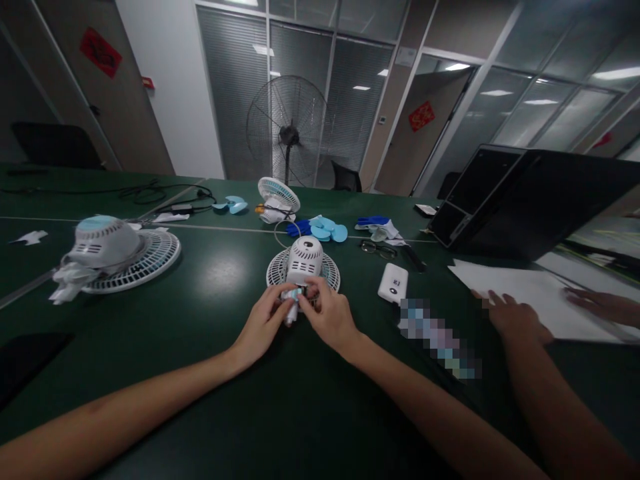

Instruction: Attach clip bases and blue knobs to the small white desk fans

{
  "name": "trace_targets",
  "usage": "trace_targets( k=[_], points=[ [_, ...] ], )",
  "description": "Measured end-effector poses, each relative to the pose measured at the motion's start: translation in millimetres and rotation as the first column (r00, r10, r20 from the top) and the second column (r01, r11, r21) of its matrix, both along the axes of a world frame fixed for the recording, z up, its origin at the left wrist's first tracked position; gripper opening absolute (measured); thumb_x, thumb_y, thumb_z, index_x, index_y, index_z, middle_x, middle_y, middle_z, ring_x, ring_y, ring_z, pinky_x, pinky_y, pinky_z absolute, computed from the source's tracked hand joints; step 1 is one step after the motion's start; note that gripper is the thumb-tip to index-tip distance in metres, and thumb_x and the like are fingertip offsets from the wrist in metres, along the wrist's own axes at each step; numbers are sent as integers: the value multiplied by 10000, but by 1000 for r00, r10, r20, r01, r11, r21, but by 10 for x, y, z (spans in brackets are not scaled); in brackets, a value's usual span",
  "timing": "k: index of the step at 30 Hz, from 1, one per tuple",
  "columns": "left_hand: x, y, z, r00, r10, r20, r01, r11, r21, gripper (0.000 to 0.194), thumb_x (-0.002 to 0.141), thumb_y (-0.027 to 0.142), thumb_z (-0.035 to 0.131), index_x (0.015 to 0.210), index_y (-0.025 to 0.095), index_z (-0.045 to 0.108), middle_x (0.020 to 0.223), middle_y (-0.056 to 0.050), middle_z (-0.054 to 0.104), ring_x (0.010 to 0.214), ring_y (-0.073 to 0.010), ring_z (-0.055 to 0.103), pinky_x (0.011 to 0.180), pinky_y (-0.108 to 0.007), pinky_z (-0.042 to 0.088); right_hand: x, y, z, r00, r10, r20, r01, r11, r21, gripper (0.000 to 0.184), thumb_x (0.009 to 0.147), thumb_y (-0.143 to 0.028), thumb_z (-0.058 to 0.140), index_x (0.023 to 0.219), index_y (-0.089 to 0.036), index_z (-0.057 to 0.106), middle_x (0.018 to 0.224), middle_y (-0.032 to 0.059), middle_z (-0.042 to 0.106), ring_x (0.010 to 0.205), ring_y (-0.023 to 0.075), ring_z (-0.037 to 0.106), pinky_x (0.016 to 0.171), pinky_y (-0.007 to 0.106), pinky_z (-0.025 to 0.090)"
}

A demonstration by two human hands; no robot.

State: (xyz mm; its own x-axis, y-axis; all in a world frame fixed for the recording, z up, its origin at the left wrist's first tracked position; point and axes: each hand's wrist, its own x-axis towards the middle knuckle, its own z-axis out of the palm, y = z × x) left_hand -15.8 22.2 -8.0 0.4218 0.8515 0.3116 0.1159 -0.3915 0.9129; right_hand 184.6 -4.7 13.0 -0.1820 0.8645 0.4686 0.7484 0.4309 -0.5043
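Note:
A small white fan (306,257) lies grille-down on the green table in front of me, its rounded motor housing facing up. At the near end of the housing, my left hand (265,319) is closed, its thumb and fingers pinching a small white and light-blue part (293,294). My right hand (333,317) is closed at the other side of that same part, thumb and fingertips against it and close to the housing. The fingers cover much of the part, so its exact kind and whether it is joined to the fan are unclear.
Another white fan (105,247) lies at left; a third (277,200) stands behind. Light-blue fan blades (327,229), gloves (383,229), glasses (379,249) and a white device (393,283) lie around. At right, another person's hands (520,317) rest on white paper (530,293) below a large black monitor (540,200).

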Motion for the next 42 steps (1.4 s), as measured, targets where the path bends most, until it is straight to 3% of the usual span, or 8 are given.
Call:
trace_targets(
  k=[4,7,15,19,23,31,37,42],
  points=[
    [-2,-7,15,1000,-5,-1,5,1000,-13,341,1059,419,516,1351,256,585,1154,-72,672,714,-168,631,690,-340,578,172,49,-25,988,142,63,-143,990,12,317,1011,-406,640,1307,-295,666,1167,56,743,905,192,715,743,273,527],
    [7,-12,29,1000,-1,-3,1,1000,-15,343,1054,424,527,1347,255,590,1157,-73,666,711,-165,626,681,-334,572,159,78,-61,991,126,49,-128,992,23,274,1058,-387,556,1272,-263,676,1161,73,738,933,200,709,778,292,528],
    [24,-20,34,1000,15,-5,-15,1000,-5,324,1050,421,531,1321,263,615,1160,-63,657,700,-153,618,697,-327,575,-162,19,-80,994,-59,-96,56,998,-31,402,1107,-422,399,872,-211,650,696,15,680,594,159,629,594,259,460],
    [20,-24,38,1000,6,1,-6,1000,-12,327,1057,410,523,1336,264,608,1213,-74,642,736,-163,639,693,-329,591,-105,-8,-82,993,6,-117,-9,999,-33,255,1072,-403,479,1109,-219,652,809,22,706,647,161,651,607,255,475],
    [23,-21,26,1000,3,12,-3,1000,-24,338,1057,414,526,1350,262,602,1246,-87,623,776,-175,652,667,-322,600,49,-8,-70,986,126,-112,-128,992,-5,316,1038,-396,552,1309,-243,607,1031,57,719,766,177,669,701,285,519],
    [19,-20,-10,1000,14,25,-13,999,-45,332,1054,403,548,1353,269,597,1210,-71,626,761,-162,650,693,-323,594,-6,53,-125,980,75,-186,-72,997,27,313,1070,-413,491,865,-225,637,825,33,676,749,185,640,730,297,485],
    [24,-21,-2,999,20,32,-18,999,-43,324,1054,406,552,1340,262,603,1221,-70,623,733,-150,646,675,-310,580,-20,34,-104,970,38,-241,-32,999,30,213,1011,-408,609,1015,-205,674,880,30,694,686,156,606,671,269,465],
    [22,-13,1,999,33,27,-33,999,-33,328,1051,399,554,1341,252,599,1162,-63,632,738,-155,632,674,-313,577,-159,79,-134,956,6,-294,-4,1000,9,379,1044,-428,538,776,-190,661,688,-3,648,599,138,579,589,242,437]
  ],
)
